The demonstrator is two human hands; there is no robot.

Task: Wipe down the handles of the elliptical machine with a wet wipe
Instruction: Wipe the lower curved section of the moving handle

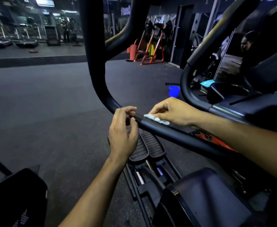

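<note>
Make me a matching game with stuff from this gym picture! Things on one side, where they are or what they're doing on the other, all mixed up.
Things:
1. wet wipe
2. blue bucket
3. left hand
4. foot pedals

Places or states:
A. standing on the floor beyond the handle
B. pressed on the black handle by the right hand
C. side by side below the handle
D. fingers curled at the handle, holding no wipe

Pairs: 1-B, 2-A, 3-D, 4-C

Both hands reach forward, left hand [123, 128] loosely curled, right hand [172, 111] pinching downward.
</note>
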